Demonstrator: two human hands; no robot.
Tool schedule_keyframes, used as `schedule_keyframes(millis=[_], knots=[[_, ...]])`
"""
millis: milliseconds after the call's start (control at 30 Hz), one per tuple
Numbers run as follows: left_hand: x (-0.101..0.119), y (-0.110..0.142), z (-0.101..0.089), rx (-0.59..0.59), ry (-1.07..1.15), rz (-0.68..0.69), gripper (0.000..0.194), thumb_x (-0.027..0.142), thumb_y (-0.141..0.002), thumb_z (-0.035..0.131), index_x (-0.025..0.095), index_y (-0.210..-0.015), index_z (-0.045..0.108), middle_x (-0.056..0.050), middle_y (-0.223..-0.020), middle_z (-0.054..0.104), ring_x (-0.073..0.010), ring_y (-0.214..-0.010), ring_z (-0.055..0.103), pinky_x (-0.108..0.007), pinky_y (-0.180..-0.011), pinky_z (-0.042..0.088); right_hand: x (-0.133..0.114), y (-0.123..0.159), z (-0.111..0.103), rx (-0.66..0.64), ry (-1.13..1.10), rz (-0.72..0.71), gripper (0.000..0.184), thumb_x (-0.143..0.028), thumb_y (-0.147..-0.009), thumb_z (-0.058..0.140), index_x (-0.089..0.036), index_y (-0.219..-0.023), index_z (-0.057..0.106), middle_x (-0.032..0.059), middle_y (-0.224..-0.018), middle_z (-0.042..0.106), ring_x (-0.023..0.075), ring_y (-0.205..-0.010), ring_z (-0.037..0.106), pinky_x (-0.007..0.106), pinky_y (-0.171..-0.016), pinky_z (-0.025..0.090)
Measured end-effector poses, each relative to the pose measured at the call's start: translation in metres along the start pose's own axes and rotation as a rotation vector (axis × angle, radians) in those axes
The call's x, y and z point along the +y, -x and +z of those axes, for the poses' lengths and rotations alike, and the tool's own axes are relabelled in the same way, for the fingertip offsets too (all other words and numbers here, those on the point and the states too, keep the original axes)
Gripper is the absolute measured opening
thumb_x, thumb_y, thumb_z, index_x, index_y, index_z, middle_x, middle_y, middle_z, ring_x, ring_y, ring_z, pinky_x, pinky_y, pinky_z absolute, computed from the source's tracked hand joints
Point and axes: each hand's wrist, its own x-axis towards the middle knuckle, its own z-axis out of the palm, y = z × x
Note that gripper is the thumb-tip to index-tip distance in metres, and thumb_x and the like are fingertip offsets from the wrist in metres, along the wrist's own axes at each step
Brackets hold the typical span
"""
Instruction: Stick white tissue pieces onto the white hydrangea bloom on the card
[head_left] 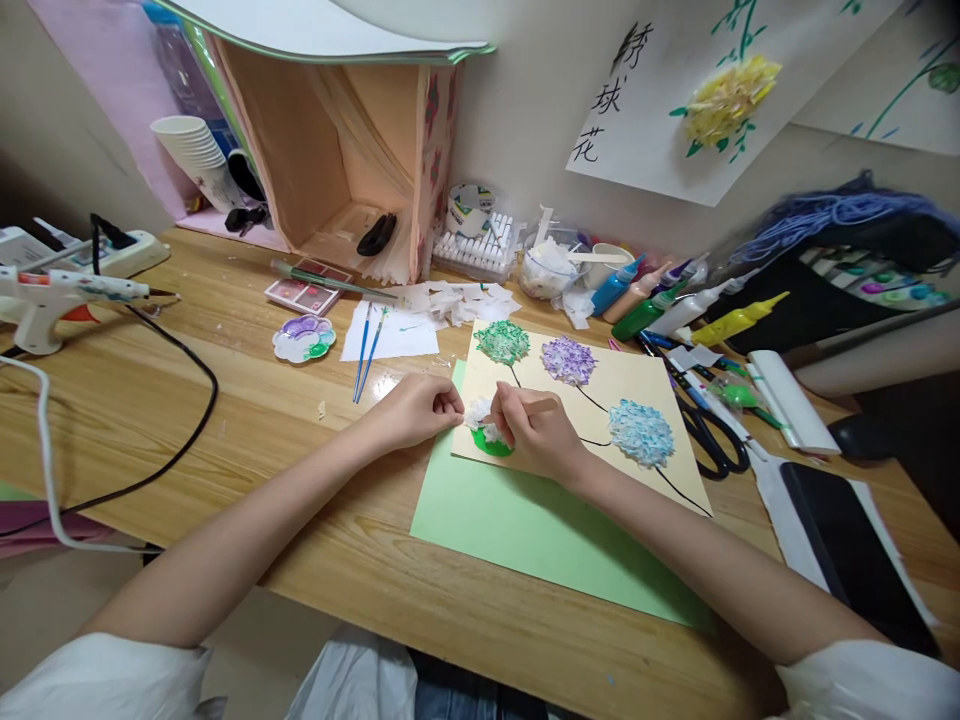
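On a cream sheet of card (555, 400) are three textured flower heads: a green one (503, 342), a purple one (568, 360) and a blue one (641, 432), with thin black stem lines. At the card's left side lies a patch of wet green paint (491, 443), partly covered with white paper bits (477, 411). My right hand (536, 425) is closed over the patch, its fingertips pinched; what they hold is hidden. Just left of the white bits, my left hand (424, 410) is closed, thumb and fingers together at the card's edge. A light green sheet (517, 530) lies underneath.
A paint palette (304, 340), two paintbrushes (367, 350) and torn paper scraps (457, 303) lie behind my left hand. Squeeze paint bottles (637, 312), black scissors (712, 440) and a phone (847, 550) are to the right. A glue gun (60, 300) with cords sits far left.
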Motion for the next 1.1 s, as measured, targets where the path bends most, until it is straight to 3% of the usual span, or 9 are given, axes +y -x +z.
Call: schedule_keyframes(millis=[100, 300, 400, 600, 700, 833, 933, 1100], knots=[[0.000, 0.000, 0.001, 0.004, -0.003, 0.002, 0.011, 0.024, -0.075, 0.062, 0.015, -0.077, 0.069, -0.002, -0.069, 0.066, -0.0134, -0.064, 0.058, -0.024, -0.058, 0.043, -0.005, -0.005, 0.002, 0.002, -0.003, 0.080, 0.053, -0.040, -0.098, 0.029, -0.022, -0.050, 0.041, -0.0033, -0.039, 0.045, 0.0117, -0.043, 0.049, 0.027, -0.058, 0.043], [0.000, 0.001, 0.000, 0.011, 0.021, 0.001, 0.010, 0.023, -0.074, 0.062, 0.015, -0.077, 0.068, -0.003, -0.070, 0.067, -0.0132, -0.063, 0.059, -0.024, -0.059, 0.044, -0.010, -0.004, -0.004, 0.030, -0.100, 0.085, 0.055, -0.042, -0.098, 0.031, -0.021, -0.049, 0.045, -0.0031, -0.039, 0.046, 0.0110, -0.042, 0.048, 0.027, -0.057, 0.044], [0.001, 0.002, 0.001, 0.022, 0.027, -0.011, 0.010, 0.022, -0.074, 0.061, 0.016, -0.076, 0.069, -0.004, -0.072, 0.068, -0.0141, -0.065, 0.060, -0.024, -0.060, 0.045, -0.007, 0.010, -0.011, 0.108, -0.194, 0.030, 0.053, -0.038, -0.098, 0.030, -0.021, -0.052, 0.047, -0.0035, -0.041, 0.045, 0.0106, -0.042, 0.046, 0.027, -0.057, 0.045], [-0.002, 0.000, -0.006, 0.021, 0.038, -0.039, 0.013, 0.028, -0.076, 0.060, 0.017, -0.076, 0.068, -0.003, -0.073, 0.069, -0.0158, -0.066, 0.062, -0.026, -0.060, 0.047, 0.013, 0.045, -0.015, 0.194, -0.161, -0.159, 0.045, -0.028, -0.098, 0.026, -0.021, -0.058, 0.047, -0.0003, -0.050, 0.048, 0.0134, -0.048, 0.045, 0.029, -0.051, 0.037], [-0.005, -0.010, -0.026, 0.179, -0.070, -0.087, 0.018, 0.031, -0.082, 0.054, 0.018, -0.078, 0.066, -0.004, -0.076, 0.069, -0.0178, -0.071, 0.063, -0.027, -0.064, 0.047, 0.020, 0.057, -0.009, 0.216, -0.176, -0.253, 0.044, -0.027, -0.098, 0.025, -0.022, -0.060, 0.046, 0.0000, -0.050, 0.046, 0.0145, -0.048, 0.044, 0.030, -0.050, 0.035], [-0.005, -0.031, -0.054, 0.472, -0.491, -0.111, 0.019, 0.032, -0.083, 0.056, 0.018, -0.094, 0.063, -0.011, -0.099, 0.066, -0.0256, -0.096, 0.060, -0.034, -0.077, 0.046, 0.024, 0.063, -0.003, 0.194, -0.150, -0.293, 0.042, -0.025, -0.097, 0.024, -0.022, -0.061, 0.045, 0.0000, -0.051, 0.046, 0.0147, -0.049, 0.043, 0.030, -0.051, 0.035], [-0.006, -0.049, -0.061, 0.464, -0.666, -0.191, 0.025, 0.029, -0.080, 0.061, 0.016, -0.100, 0.062, -0.016, -0.111, 0.060, -0.0309, -0.108, 0.054, -0.037, -0.082, 0.045, 0.025, 0.063, -0.001, 0.197, -0.152, -0.289, 0.042, -0.024, -0.097, 0.024, -0.022, -0.061, 0.045, 0.0001, -0.051, 0.046, 0.0152, -0.049, 0.043, 0.031, -0.051, 0.035], [-0.013, -0.069, -0.054, 0.417, -0.628, -0.259, 0.015, 0.029, -0.081, 0.057, 0.019, -0.088, 0.066, -0.013, -0.105, 0.064, -0.0282, -0.104, 0.056, -0.034, -0.080, 0.045, 0.026, 0.063, -0.001, 0.199, -0.166, -0.299, 0.042, -0.025, -0.097, 0.023, -0.023, -0.061, 0.045, 0.0001, -0.050, 0.046, 0.0157, -0.049, 0.043, 0.031, -0.051, 0.034]])
